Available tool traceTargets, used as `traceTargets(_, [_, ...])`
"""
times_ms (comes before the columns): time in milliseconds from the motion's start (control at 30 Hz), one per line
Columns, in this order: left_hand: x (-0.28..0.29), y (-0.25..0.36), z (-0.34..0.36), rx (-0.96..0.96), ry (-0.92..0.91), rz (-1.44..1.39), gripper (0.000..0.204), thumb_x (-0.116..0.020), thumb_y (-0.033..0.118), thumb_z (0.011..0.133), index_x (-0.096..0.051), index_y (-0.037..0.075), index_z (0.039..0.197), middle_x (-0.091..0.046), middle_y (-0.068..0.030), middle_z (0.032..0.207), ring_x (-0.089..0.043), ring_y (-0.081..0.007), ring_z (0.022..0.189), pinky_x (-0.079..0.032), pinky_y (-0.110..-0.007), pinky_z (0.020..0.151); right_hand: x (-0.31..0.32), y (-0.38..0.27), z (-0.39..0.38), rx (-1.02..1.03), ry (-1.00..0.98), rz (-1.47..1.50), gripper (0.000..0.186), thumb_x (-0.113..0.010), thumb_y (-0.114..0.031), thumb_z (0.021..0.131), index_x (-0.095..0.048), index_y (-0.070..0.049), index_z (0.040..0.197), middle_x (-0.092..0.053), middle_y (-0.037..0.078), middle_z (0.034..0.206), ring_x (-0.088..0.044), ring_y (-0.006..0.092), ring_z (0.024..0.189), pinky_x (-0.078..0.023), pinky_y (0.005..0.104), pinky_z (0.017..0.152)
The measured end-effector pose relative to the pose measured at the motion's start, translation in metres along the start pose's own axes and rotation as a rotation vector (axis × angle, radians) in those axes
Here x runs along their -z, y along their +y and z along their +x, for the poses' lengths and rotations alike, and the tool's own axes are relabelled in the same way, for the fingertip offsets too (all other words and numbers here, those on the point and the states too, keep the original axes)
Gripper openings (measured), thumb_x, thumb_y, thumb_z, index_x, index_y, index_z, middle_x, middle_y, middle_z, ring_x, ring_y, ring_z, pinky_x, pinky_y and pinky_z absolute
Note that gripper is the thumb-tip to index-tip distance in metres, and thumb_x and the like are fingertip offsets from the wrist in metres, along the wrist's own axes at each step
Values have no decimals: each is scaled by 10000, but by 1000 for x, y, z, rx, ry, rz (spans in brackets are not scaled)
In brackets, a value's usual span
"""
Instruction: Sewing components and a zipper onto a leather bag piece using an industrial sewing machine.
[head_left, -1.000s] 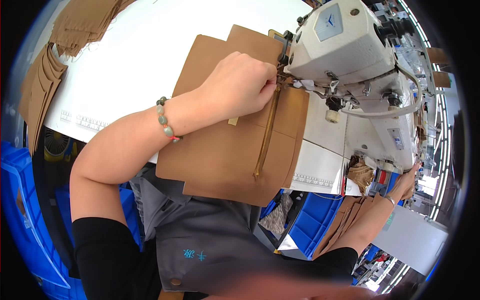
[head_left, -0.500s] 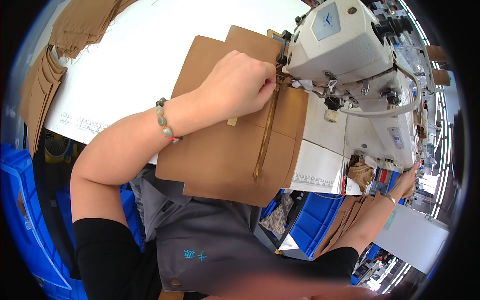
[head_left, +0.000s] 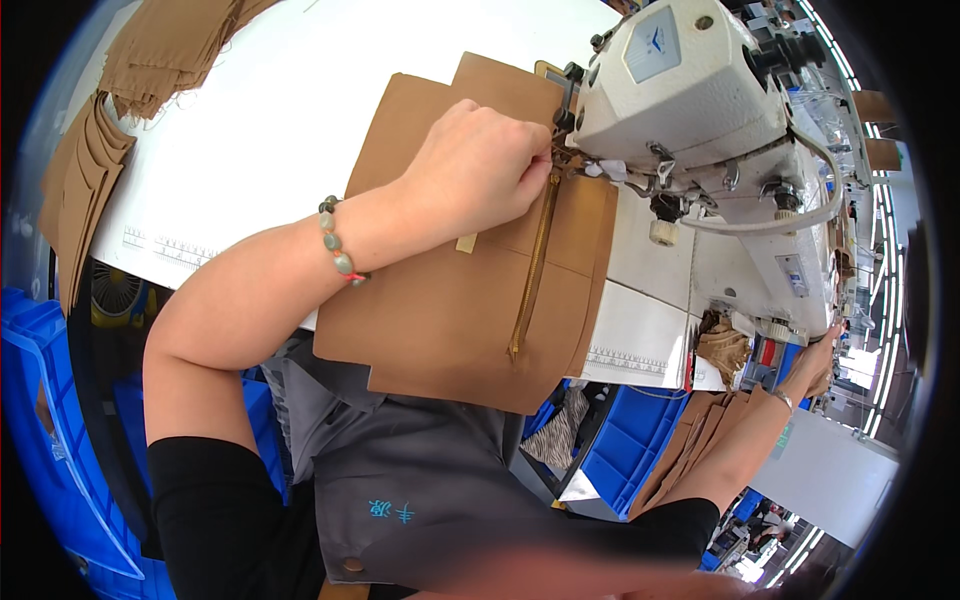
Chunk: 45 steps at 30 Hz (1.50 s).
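Observation:
A brown fabric panel (head_left: 430, 330) lies on the white sewing table, its lower edge hanging over the front. A brass-toothed zipper (head_left: 535, 270) runs up it toward the needle area of a white sewing machine (head_left: 680, 90). My left hand (head_left: 480, 165) rests on the panel close to the presser foot, fingers curled and closed at the zipper's upper end. What they pinch is hidden behind the knuckles. Far to the right, my right hand (head_left: 820, 365) is at the machine's right end; its fingers are mostly out of sight. A small yellowish tab (head_left: 466, 243) is on the panel under my left wrist.
Stacks of brown fabric pieces (head_left: 85, 190) lie at the table's left edge. Blue bins (head_left: 625, 440) stand below the table, with more brown pieces (head_left: 690, 440) beside my right forearm. A crumpled brown bundle (head_left: 722, 345) sits by the machine's base.
Almost nothing differs. My left forearm and the panel have shifted very slightly to the right; my right hand stays at the machine's right end.

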<state>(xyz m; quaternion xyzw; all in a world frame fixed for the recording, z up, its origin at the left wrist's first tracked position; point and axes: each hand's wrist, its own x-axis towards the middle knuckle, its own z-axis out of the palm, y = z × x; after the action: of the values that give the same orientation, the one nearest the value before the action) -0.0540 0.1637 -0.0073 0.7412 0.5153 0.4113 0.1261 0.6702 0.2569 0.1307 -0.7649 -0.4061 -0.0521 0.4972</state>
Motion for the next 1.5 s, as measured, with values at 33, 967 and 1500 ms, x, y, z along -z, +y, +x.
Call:
traceTargets(33, [-2,0,0,3,10,-13,95,-680,82,850,-681,32,769,-666,-111,620,-666,-296,561,-521,-372,548,-1,-4,-7,203,123,-284,696,-519,-602,1023,-707,67,1070,-632,84,787,-597,217,744,-524,379,729])
traceTargets(967, [-9,-5,1,-26,26,-4,56,-731,91,832,-747,42,812,-680,-109,641,-667,-273,565,-536,-356,566,-171,-239,-427,-51,-1372,366,158,-766,-190,918,-679,-59,925,-533,-54,642,-487,57,551,-400,264,494])
traceTargets(1500, [-9,-5,-1,-21,32,15,71,-720,98,836,-757,41,817,-693,-113,653,-673,-288,573,-543,-360,574,-182,-248,-443,-276,-1341,500,233,-742,-135,926,-705,4,1109,-663,10,850,-468,46,538,-357,217,445])
